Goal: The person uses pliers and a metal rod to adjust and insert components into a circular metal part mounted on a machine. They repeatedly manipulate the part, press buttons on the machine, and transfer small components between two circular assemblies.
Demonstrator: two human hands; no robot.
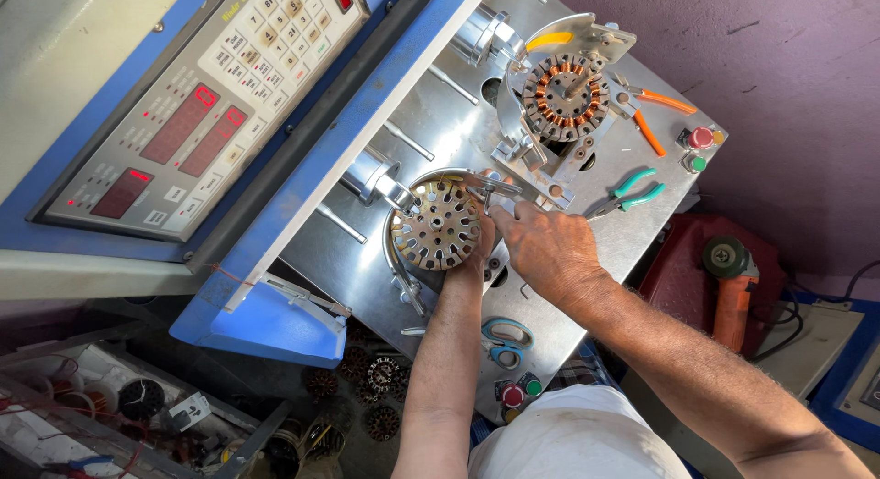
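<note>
- Head view, looking down at a metal winding machine w/ a blue frame.
- Far left, at 9 o'clock: grey control panel point(197, 112) w/ red number lights & lots of small buttons.
- Low left, at 7 o'clock: a bin of wound coils point(367, 401) on the floor, dark & brown.
- Middle: bare stator core point(438, 227), a round metal disc w/ slots & no wire, sits on the shiny metal plate point(440, 121).
- Left hand point(477, 236) comes up from 6 o'clock, touches the core's right edge. Fingers mostly hidden, can't tell how tight the grip is.
- Right hand point(550, 250) is just right of the core, fingers pinched narrow on a small metal clamp arm point(500, 187) at the core's 1 o'clock.
- Blue scissors point(506, 340) lie on the plate at 6 o'clock from the hands.
- Up at 12 o'clock: wound stator point(566, 96) w/ copper wire in its holder.
- Right of that: orange pliers point(653, 117), then green pliers point(628, 191) below.
- Far right, at 3 o'clock: orange grinder point(731, 282) on a red box.
</note>
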